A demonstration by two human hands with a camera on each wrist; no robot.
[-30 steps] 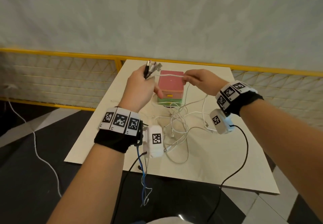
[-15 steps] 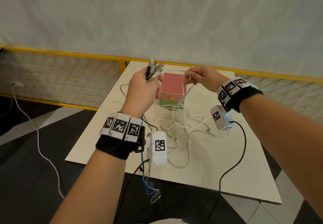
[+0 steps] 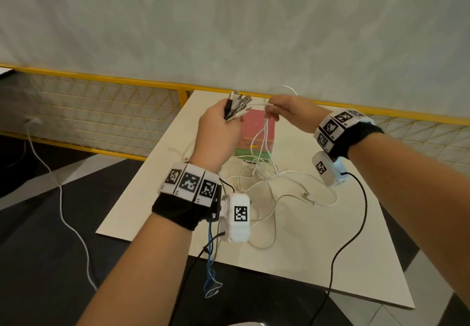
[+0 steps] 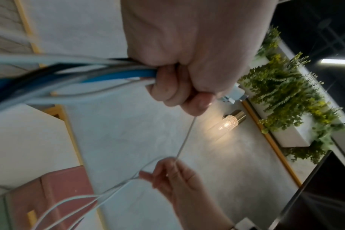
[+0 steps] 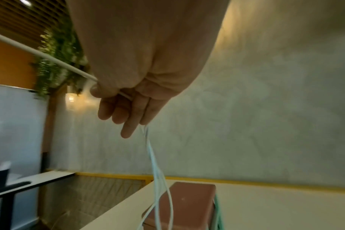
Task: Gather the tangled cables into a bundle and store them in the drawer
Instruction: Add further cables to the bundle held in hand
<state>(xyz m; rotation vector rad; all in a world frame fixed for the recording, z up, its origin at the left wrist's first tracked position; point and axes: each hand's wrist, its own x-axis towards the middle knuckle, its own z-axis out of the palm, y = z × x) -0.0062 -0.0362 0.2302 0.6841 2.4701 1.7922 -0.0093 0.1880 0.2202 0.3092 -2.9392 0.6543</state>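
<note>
My left hand (image 3: 219, 128) is raised above the table and grips a bunch of cable ends (image 3: 237, 107), their plugs fanning out above the fist; the left wrist view shows white, black and blue cables (image 4: 100, 74) clamped in the curled fingers. My right hand (image 3: 287, 111) pinches a white cable (image 3: 263, 132) just right of the plugs, with strands hanging down to the tangle (image 3: 274, 181) on the table. A short stretch of that cable runs between both hands. Behind the hands stands a small pink and green drawer box (image 3: 258, 135), its drawers shut.
The white table (image 3: 318, 262) ends at a yellow rail (image 3: 101, 79) and mesh fence in front of a grey wall. A blue cable (image 3: 210, 269) and black wrist-camera leads hang over the near table edge. A white cord lies on the dark floor at left.
Both hands have risen and drawn closer together. The right hand has pulled more white cable up off the table toward the plugs in the left fist.
</note>
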